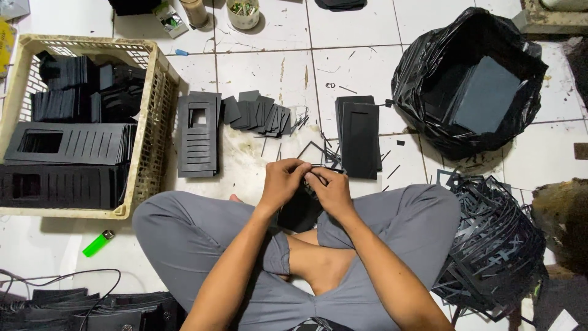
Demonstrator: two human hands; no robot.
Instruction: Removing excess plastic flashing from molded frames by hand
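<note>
Grey-trousered crossed legs (202,239) fill the bottom of the view, nearest the camera; person sits on the white tile floor (361,73). All places below given rel. to the legs.

Largest thing: cream plastic crate (156,132), up-left of the legs, touching dist. from the left knee, packed w/ stacks of black cut card panels. Up-right, well apart: black plastic bag (429,67), mouth open, dark flat sheets inside. Right of the legs, against the right knee: heap of black cut-out scrap frames (496,245). Bottom-left, below the left knee: low pile of black pieces w/ a thin cable over it (86,309).

Straight ahead of the legs on the floor: slotted black panel stack (197,135) to the left, plain black panel stack (358,138) to the right, and betw. them a fanned row of small black card pieces (257,115). Thin black slivers litter the tiles around these.

Over the lap, centre: left hand (283,182) and right hand (331,191) pressed together, fingertips meeting, both pinched on a black card piece (300,211) that hangs down betw. the wrists onto the lap. Exact grip on its top edge hidden by the fingers.

Smallest: green lighter (98,243), on the floor just left of the left knee, below the crate.
</note>
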